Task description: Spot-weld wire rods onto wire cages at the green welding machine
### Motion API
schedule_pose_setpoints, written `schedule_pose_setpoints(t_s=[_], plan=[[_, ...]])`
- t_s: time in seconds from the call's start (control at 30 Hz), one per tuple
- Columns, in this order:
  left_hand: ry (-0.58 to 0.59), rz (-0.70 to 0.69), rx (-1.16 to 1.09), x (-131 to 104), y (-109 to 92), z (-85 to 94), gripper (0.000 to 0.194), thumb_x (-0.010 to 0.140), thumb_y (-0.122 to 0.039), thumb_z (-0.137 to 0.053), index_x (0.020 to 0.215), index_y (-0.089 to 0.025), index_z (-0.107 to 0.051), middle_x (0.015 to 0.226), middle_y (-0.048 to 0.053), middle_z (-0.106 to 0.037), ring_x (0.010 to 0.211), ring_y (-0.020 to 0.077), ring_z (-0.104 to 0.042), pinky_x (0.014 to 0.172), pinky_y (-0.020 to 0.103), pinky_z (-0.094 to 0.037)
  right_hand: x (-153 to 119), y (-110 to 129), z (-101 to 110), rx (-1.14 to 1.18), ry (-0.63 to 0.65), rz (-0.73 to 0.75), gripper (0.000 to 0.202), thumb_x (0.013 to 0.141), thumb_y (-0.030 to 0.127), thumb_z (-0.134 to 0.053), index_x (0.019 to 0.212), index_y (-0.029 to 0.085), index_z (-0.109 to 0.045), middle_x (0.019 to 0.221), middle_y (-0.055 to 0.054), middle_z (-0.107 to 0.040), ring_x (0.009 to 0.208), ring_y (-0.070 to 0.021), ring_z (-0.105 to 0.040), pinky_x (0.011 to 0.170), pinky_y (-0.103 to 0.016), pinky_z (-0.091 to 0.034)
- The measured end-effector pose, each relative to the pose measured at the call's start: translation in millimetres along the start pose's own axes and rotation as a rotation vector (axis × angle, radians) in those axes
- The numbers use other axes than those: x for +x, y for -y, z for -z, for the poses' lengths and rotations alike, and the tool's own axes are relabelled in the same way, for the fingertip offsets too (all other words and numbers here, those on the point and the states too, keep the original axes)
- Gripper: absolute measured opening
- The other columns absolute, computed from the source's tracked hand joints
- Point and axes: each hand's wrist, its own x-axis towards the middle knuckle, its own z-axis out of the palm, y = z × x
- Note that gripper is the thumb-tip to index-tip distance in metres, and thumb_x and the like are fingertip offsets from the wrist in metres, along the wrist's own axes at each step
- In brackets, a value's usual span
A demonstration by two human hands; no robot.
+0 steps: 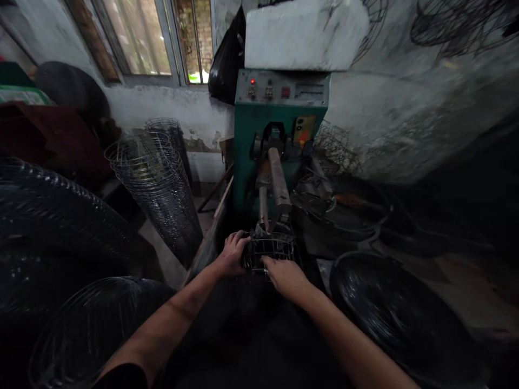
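A small wire frame (279, 249) of crossed metal rods sits under the arms of a green spot welder (248, 127). My left hand (232, 256) is closed at the frame's left side, its thumb near the top wire. At the frame's lower front edge, my right hand (286, 276) is closed with its fingertips against the wires. The upper electrode arm (279, 178) of the welder reaches down toward me and ends just above the frame. Shadow hides the fingertips of both hands and the lower part of the frame.
Left of the welder leans a tall stack of wire baskets (156, 178), with more wire baskets (117, 313) nearer me. On the right lie a coil of dark wire (377, 302) and a round dark pan (360, 208) holding wire pieces. A phone (304, 129) rests against the welder's front.
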Motion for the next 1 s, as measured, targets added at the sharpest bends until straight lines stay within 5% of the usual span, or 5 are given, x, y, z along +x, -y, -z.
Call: schedule_pose_setpoints(t_s=[0.13,0.83,1.0], plan=[[0.036,0.010,-0.014,9.6,-2.2,2.0,0.110,0.040,-0.044,-0.087,0.137,-0.017,-0.042,0.143,0.023,-0.038,0.131,0.0454,-0.036,0.104,0.062,-0.033,2.8,-8.0,1.8,0.003,-0.012,-0.018,0.034,0.095,0.016,-0.041,0.126,0.015,-0.055,0.104,-0.014,-0.073,0.094,-0.0278,-0.071,0.077,-0.033,-0.051],[0.018,0.008,0.016,33.8,-5.6,-3.2,0.109,0.038,-0.050,-0.088,0.135,-0.018,-0.046,0.136,0.019,-0.046,0.128,0.0430,-0.041,0.103,0.059,-0.037,11.1,-27.2,7.2,0.061,-0.048,-0.057,0.032,0.095,0.020,-0.046,0.125,0.015,-0.056,0.107,-0.013,-0.073,0.097,-0.0274,-0.069,0.081,-0.033,-0.048],[0.000,-0.035,0.010,38.0,-3.7,-3.3,0.107,0.040,-0.051,-0.087,0.134,-0.021,-0.047,0.136,0.016,-0.047,0.126,0.0402,-0.042,0.103,0.056,-0.039,1.0,-26.6,7.9,0.146,-0.137,-0.087,0.032,0.093,0.018,-0.048,0.123,0.017,-0.057,0.108,-0.011,-0.072,0.100,-0.0249,-0.068,0.083,-0.030,-0.047]])
